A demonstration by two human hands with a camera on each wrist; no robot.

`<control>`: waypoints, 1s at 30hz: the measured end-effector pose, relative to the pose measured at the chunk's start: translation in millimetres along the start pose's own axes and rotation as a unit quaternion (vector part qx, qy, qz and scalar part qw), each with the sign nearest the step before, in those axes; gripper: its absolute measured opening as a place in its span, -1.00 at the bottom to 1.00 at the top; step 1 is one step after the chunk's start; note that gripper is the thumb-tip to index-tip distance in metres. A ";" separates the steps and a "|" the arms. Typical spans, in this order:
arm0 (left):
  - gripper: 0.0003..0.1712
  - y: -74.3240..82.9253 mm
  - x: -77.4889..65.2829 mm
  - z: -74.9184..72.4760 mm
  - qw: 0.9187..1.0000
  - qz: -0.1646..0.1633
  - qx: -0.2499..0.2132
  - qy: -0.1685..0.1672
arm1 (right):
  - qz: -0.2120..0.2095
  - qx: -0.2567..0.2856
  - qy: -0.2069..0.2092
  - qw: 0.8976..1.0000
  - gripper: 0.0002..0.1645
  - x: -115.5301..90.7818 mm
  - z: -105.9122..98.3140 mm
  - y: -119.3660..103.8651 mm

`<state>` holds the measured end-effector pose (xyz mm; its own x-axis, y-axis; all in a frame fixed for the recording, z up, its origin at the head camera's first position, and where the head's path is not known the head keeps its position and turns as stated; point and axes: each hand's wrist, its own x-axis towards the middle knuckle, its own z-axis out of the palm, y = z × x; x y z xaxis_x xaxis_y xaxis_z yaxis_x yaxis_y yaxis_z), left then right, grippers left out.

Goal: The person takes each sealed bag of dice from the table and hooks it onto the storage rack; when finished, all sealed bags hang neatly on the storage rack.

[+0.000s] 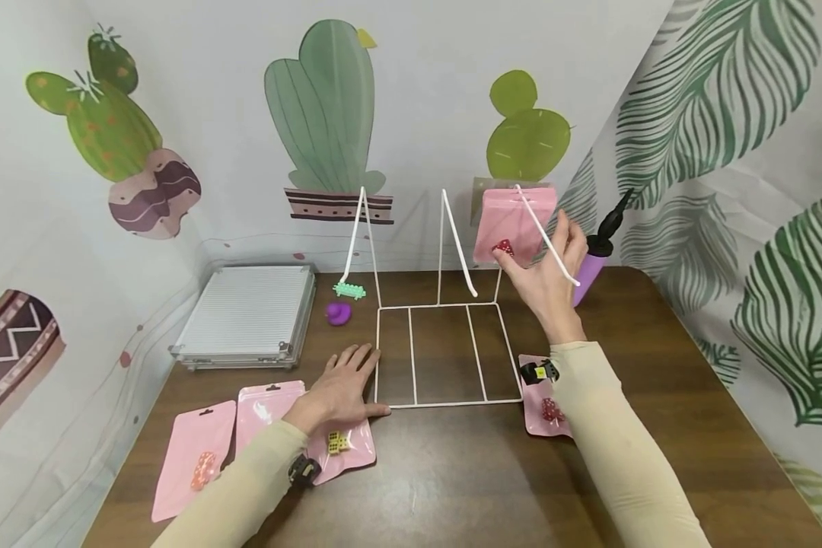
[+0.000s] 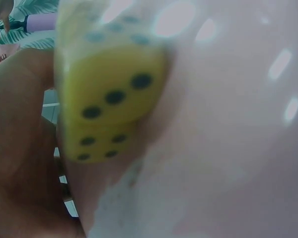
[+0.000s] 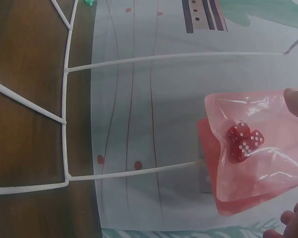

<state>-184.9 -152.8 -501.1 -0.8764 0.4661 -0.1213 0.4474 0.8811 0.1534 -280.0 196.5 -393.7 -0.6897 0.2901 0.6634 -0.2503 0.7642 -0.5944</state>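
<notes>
A pink pouch (image 1: 510, 217) with red dice (image 3: 245, 141) inside hangs at the right prong of a white wire rack (image 1: 444, 306). My right hand (image 1: 551, 278) is at this pouch, thumb against its lower left part, other fingers beyond its right edge. Another pink layer shows behind it in the right wrist view. My left hand (image 1: 339, 388) lies spread at the rack's front left corner, its thumb by the front rail. Partly under that hand is a pink pouch (image 1: 359, 449) with yellow dice (image 2: 114, 99), seen close in the left wrist view.
Left of the left hand lie two more pink pouches, one (image 1: 195, 457) holding orange pieces. Another pouch (image 1: 541, 422) with red dice lies under the right forearm. A silver case (image 1: 246, 316), purple duck (image 1: 339, 313), green toy (image 1: 349, 290) and purple bottle (image 1: 589, 274) stand around the rack.
</notes>
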 end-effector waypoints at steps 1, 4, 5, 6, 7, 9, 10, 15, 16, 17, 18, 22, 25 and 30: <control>0.25 0.0 0.1 -0.7 1.000 0.000 0.000 0.000 | -0.003 0.005 -0.003 1.000 0.35 -0.8 -0.9 0.2; 0.24 -0.2 0.1 -1.7 1.000 0.001 -0.004 -0.002 | -0.006 0.017 -0.019 1.000 0.32 -4.0 -5.1 0.0; 0.24 -0.3 0.0 -1.9 1.000 0.000 -0.005 -0.004 | -0.007 0.022 -0.023 0.999 0.31 -5.1 -6.7 0.0; 0.25 -0.4 0.1 -1.9 1.000 0.000 -0.004 -0.006 | -0.007 0.027 -0.026 0.999 0.30 -6.2 -8.3 0.2; 0.25 -0.5 0.2 -2.0 1.000 0.000 -0.003 -0.007 | -0.008 0.030 -0.029 0.999 0.29 -7.2 -9.6 0.8; 0.25 -0.8 0.5 -1.8 1.000 -0.002 -0.001 -0.007 | -0.011 0.034 -0.036 0.999 0.29 -9.3 -12.8 1.3; 0.25 -0.9 0.6 -1.8 1.000 -0.002 -0.001 -0.006 | -0.012 0.036 -0.039 0.999 0.28 -10.6 -14.7 1.7; 0.26 -1.2 2.4 -0.5 1.000 -0.001 0.002 -0.008 | -0.009 0.036 -0.060 0.997 0.29 -19.5 -26.8 5.4; 0.26 -1.2 2.5 -0.3 1.000 -0.002 0.003 -0.010 | -0.005 0.030 -0.067 0.997 0.29 -22.0 -29.5 6.6; 0.26 -1.1 2.7 -0.2 1.000 -0.003 0.003 -0.011 | -0.003 0.026 -0.073 0.997 0.30 -24.6 -32.3 8.1; 0.26 -1.1 2.7 -0.2 1.000 -0.003 0.002 -0.012 | -0.001 0.022 -0.081 0.996 0.30 -27.3 -35.1 9.6; 0.26 -1.1 2.4 -0.3 1.000 -0.005 0.000 -0.013 | 0.012 0.007 -0.121 0.993 0.31 -37.5 -46.3 14.6; 0.26 -1.4 2.1 -0.3 1.000 -0.005 0.002 -0.013 | 0.022 0.003 -0.149 0.989 0.30 -44.3 -54.4 18.2; 0.26 -1.7 2.2 0.2 1.000 -0.003 0.005 -0.012 | 0.032 0.001 -0.177 0.984 0.25 -56.6 -66.2 25.5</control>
<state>-187.6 -153.3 -501.8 -0.8748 0.4623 -0.1450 0.4437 0.8846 0.1435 -202.4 237.7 -416.3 -0.8978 0.1182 0.4242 -0.1994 0.7499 -0.6308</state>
